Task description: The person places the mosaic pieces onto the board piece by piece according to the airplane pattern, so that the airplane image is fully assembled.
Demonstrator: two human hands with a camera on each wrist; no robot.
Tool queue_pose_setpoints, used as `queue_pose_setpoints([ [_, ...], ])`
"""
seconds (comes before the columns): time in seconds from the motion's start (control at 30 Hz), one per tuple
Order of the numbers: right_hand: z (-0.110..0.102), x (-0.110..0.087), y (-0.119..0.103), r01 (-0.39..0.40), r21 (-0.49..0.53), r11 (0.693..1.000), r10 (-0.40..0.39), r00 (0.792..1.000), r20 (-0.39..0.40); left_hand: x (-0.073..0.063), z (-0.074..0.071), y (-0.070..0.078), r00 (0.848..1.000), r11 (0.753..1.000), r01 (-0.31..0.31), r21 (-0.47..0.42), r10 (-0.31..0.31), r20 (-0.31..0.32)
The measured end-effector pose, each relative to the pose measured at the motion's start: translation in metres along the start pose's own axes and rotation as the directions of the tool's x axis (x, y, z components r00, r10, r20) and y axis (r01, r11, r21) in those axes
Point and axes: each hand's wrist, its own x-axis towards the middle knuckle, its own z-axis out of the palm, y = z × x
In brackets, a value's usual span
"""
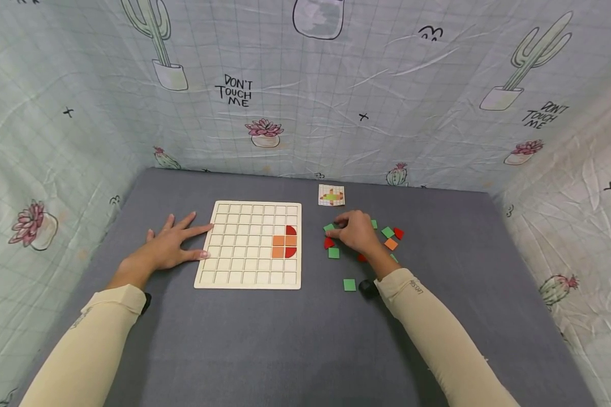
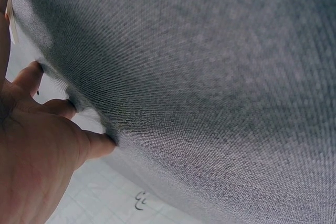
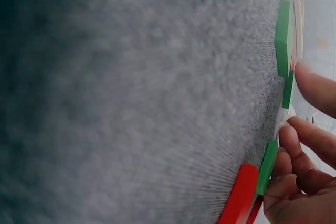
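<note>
My left hand (image 1: 167,247) is spread flat at the left side of a pale wooden grid board (image 1: 244,244), thumb and index fingertip on its edge. Near the board's right side lie several orange squares (image 1: 278,252) and red rounded pieces (image 1: 290,252). My right hand (image 1: 355,232) reaches down over loose tiles right of the board. Its thumb and index finger stand apart on either side of a green square tile (image 1: 328,228), with a gap showing in the right wrist view. The other fingers are curled. A red piece (image 1: 328,242) lies just below the thumb.
A small pattern card (image 1: 331,195) lies behind the right hand. Another green tile (image 1: 333,253) and a nearer green tile (image 1: 349,285) lie on the grey table (image 1: 244,345). An orange tile (image 1: 391,244) and a red piece (image 1: 399,233) are farther right. Printed cloth (image 1: 305,85) surrounds the table.
</note>
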Motion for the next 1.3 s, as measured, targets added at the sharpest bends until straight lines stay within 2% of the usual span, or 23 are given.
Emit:
queue_pose_setpoints([
  [0.33, 0.003, 0.003, 0.001, 0.038, -0.017, 0.999, -0.038, 0.999, 0.03, 0.0, 0.004, -0.002, 1.0, 1.0, 0.001, 0.0, -0.001, -0.007],
  [0.53, 0.0, 0.006, 0.0, 0.11, -0.106, 0.988, -0.1, 0.991, 0.094, -0.003, 0.005, 0.0, 1.0, 1.0, -0.002, -0.003, 0.002, -0.01],
  [0.67, -0.001, 0.006, 0.0, 0.13, -0.134, 0.983, -0.114, 0.986, 0.119, -0.003, 0.006, -0.001, 1.0, 1.0, -0.009, -0.005, 0.009, -0.012],
  [0.97, -0.002, 0.01, 0.001, 0.209, -0.152, 0.966, -0.192, 0.974, 0.118, -0.002, 0.005, -0.002, 1.0, 1.0, -0.02, -0.013, 0.019, -0.023],
  [1.3, -0.007, 0.015, 0.003, 0.204, -0.113, 0.972, -0.181, 0.966, 0.182, -0.003, 0.004, -0.001, 1.0, 1.0, -0.021, -0.007, 0.021, -0.009],
])
